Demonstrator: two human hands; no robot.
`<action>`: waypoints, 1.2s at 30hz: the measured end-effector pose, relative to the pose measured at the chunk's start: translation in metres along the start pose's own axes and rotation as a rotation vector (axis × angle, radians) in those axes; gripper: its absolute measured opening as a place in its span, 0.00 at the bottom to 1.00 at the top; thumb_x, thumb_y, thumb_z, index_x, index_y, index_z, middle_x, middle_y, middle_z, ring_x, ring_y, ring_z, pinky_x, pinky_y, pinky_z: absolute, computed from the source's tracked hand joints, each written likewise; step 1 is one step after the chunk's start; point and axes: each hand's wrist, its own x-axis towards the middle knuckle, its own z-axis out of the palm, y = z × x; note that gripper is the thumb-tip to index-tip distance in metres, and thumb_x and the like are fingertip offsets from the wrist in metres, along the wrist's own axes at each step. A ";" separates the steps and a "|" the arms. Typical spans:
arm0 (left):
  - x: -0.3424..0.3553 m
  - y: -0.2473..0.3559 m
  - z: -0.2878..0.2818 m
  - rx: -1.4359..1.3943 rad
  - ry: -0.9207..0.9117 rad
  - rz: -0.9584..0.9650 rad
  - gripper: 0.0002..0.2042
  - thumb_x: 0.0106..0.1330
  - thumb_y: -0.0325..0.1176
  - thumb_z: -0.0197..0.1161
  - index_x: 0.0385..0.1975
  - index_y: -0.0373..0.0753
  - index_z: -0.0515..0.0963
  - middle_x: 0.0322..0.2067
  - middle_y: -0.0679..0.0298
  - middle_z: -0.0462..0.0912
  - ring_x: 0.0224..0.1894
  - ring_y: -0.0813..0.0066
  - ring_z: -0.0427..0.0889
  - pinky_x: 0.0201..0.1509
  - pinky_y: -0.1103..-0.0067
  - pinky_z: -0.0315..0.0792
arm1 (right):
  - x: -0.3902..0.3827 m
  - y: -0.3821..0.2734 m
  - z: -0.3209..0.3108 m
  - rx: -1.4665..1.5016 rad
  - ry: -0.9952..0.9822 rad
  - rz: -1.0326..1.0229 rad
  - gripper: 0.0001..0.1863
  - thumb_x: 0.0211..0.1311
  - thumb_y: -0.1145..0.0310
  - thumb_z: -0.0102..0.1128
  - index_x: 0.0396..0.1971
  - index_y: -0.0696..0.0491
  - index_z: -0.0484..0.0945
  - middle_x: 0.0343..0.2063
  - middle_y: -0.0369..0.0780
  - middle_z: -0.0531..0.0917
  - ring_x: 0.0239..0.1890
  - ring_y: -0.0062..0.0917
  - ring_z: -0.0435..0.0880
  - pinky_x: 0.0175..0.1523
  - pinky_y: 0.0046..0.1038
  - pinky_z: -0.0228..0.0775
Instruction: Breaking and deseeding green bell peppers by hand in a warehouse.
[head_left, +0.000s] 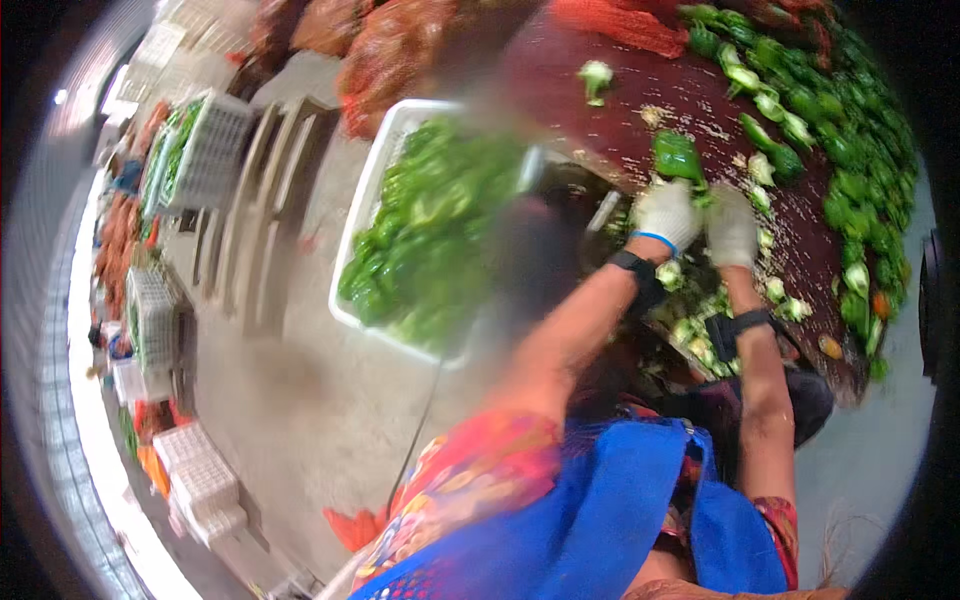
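Both my hands wear white gloves and work close together over the near edge of a dark red table (600, 125). My left hand (665, 217) is closed on a green bell pepper (677, 157), which sticks out beyond its fingers. Right beside it, my right hand (732, 228) is curled and a little blurred; what its fingers hold is hidden. Below the hands, pale pepper cores (695, 335) with green stem ends lie in a heap. More cut cores and scattered seeds lie on the table around them.
A long pile of green peppers (850, 180) lines the table's right side. At left, a white crate (345, 270) full of green peppers stands near my left arm. Filled mesh sacks (395, 55), wooden pallets (262, 200) and stacked crates (205, 480) are farther off.
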 end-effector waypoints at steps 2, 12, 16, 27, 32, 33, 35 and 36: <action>0.008 0.004 -0.012 0.120 -0.149 -0.012 0.25 0.60 0.56 0.60 0.36 0.35 0.82 0.30 0.48 0.85 0.32 0.56 0.86 0.34 0.64 0.80 | 0.000 -0.006 -0.002 -0.135 -0.020 0.032 0.22 0.71 0.57 0.43 0.46 0.57 0.81 0.50 0.44 0.81 0.54 0.39 0.78 0.61 0.35 0.67; 0.026 -0.043 -0.002 -0.329 -0.421 0.066 0.23 0.62 0.42 0.55 0.53 0.34 0.72 0.40 0.52 0.80 0.38 0.61 0.80 0.43 0.70 0.75 | 0.025 0.024 -0.011 0.476 0.021 0.464 0.23 0.72 0.53 0.45 0.50 0.56 0.79 0.49 0.48 0.81 0.50 0.44 0.80 0.57 0.38 0.70; 0.025 -0.042 0.006 -0.495 -0.454 0.060 0.24 0.61 0.37 0.56 0.57 0.34 0.69 0.42 0.53 0.79 0.42 0.63 0.78 0.45 0.72 0.73 | 0.014 0.010 -0.051 0.803 0.229 0.424 0.23 0.69 0.54 0.51 0.52 0.57 0.76 0.51 0.48 0.80 0.54 0.36 0.79 0.60 0.30 0.68; 0.018 -0.024 -0.004 -0.966 -0.430 -0.001 0.22 0.59 0.28 0.60 0.55 0.32 0.70 0.44 0.57 0.79 0.44 0.70 0.78 0.44 0.76 0.73 | 0.036 -0.012 -0.114 0.652 -0.613 0.219 0.32 0.60 0.41 0.48 0.50 0.54 0.77 0.43 0.52 0.82 0.45 0.45 0.81 0.49 0.40 0.73; 0.015 -0.021 -0.002 -0.897 -0.335 0.130 0.18 0.60 0.27 0.60 0.50 0.31 0.72 0.42 0.60 0.80 0.39 0.75 0.79 0.41 0.80 0.73 | 0.028 -0.010 -0.076 1.473 -0.696 0.635 0.17 0.68 0.60 0.48 0.52 0.47 0.77 0.43 0.43 0.83 0.41 0.30 0.84 0.48 0.34 0.77; 0.008 -0.008 -0.011 -0.942 -0.364 0.112 0.17 0.61 0.27 0.60 0.50 0.31 0.73 0.42 0.61 0.80 0.40 0.75 0.79 0.41 0.80 0.73 | 0.025 -0.002 -0.065 1.474 -0.685 0.656 0.17 0.68 0.60 0.48 0.52 0.47 0.77 0.43 0.43 0.83 0.41 0.30 0.84 0.48 0.34 0.77; -0.007 0.009 -0.037 -1.062 -0.393 0.040 0.15 0.64 0.28 0.58 0.49 0.31 0.74 0.42 0.61 0.81 0.40 0.76 0.79 0.43 0.80 0.74 | 0.033 0.000 -0.053 1.427 -0.756 0.556 0.19 0.67 0.57 0.51 0.52 0.51 0.77 0.48 0.42 0.81 0.42 0.29 0.83 0.47 0.32 0.78; 0.005 -0.013 -0.022 -1.257 -0.415 0.057 0.14 0.65 0.27 0.58 0.49 0.32 0.76 0.42 0.62 0.81 0.41 0.75 0.80 0.44 0.79 0.75 | 0.037 -0.004 -0.056 1.449 -0.794 0.656 0.22 0.66 0.56 0.54 0.54 0.53 0.76 0.51 0.41 0.80 0.43 0.28 0.83 0.47 0.32 0.78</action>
